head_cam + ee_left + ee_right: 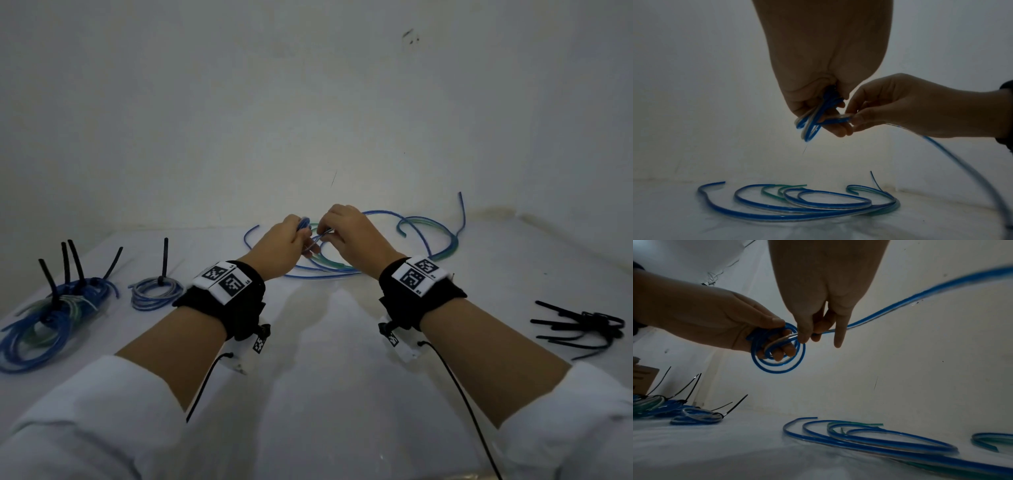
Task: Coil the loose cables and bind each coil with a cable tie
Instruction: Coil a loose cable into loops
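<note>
Above the middle of the counter, both hands meet around one blue cable; the left hand is curled round a small coil of about three turns, held upright with its fingers through the ring; the right hand pinches the free run of the same cable just beside the coil, thumb and forefinger closed, the other fingers loosely extended. From that pinch the cable's long axis trails off to the person's right and down toward the counter, so the next turn likely has to be fed leftward by the right hand, which is the nearer one to the slack. Beyond the hands lie the loose cables, blue and green, roughly four or five, overlapping too much for a firm count. At far left sit the bound coils: five tie tails stand up, so about five coils. At right, a pile of spare black cable ties, perhaps eight.
</note>
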Motion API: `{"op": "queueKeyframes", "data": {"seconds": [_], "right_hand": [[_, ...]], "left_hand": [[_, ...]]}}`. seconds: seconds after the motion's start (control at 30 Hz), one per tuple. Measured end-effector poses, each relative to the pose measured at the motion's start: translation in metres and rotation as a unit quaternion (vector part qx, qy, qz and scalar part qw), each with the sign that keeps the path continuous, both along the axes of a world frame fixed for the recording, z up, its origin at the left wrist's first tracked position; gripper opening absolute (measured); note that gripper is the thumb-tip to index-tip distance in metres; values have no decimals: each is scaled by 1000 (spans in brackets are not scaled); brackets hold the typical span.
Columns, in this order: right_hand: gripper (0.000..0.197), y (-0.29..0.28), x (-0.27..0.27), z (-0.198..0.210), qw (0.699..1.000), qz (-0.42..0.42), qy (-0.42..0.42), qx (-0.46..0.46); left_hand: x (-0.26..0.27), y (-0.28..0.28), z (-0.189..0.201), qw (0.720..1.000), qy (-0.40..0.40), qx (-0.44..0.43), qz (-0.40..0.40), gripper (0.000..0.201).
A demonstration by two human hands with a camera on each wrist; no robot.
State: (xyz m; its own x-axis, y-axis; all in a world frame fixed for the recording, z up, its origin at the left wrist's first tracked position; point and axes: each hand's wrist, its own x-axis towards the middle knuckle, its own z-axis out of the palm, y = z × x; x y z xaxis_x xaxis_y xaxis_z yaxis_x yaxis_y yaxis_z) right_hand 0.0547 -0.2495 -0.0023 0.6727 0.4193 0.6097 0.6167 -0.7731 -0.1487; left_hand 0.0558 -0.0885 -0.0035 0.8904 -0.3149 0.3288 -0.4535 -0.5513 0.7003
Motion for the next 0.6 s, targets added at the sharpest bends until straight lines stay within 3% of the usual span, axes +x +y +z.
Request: {"op": "queueKeyframes", "data": {"seconds": [0.17,0.5,0.6], "right_hand": [[7,-4,-2,-1,999,32,10,-38],[9,-3,-4,2,996,77,46,5],[11,-1,-5,2,994,76,66,39]], "left_hand": [[-2,3,2,1000,12,14,-18,14],[-6,5,6,998,48,-29,-35,14],[-10,3,7,994,53,-77,-48,15]]}}
